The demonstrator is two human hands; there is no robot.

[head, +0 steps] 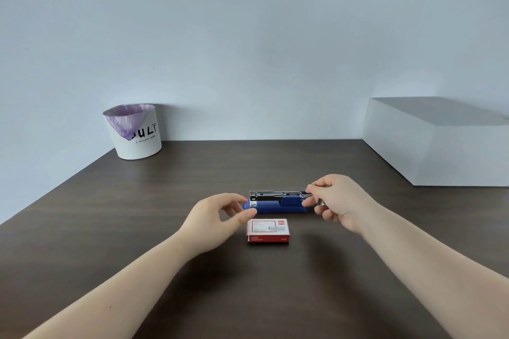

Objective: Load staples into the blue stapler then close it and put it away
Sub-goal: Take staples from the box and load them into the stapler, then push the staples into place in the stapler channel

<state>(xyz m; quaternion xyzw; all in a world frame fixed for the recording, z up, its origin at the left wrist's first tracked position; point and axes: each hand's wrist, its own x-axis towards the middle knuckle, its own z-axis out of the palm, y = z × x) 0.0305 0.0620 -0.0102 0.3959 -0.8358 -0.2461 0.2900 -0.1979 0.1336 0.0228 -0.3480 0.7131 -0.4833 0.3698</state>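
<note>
The blue stapler lies sideways in the middle of the dark wooden table, its metal staple channel exposed along the top. My left hand pinches the stapler's left front end between thumb and fingers. My right hand grips the stapler's right rear end, where the hinge and a metal part stick out. A red and white staple box sits shut on the table just in front of the stapler, between my two hands.
A white bin with a purple liner stands at the back left by the wall. A large white box occupies the back right of the table.
</note>
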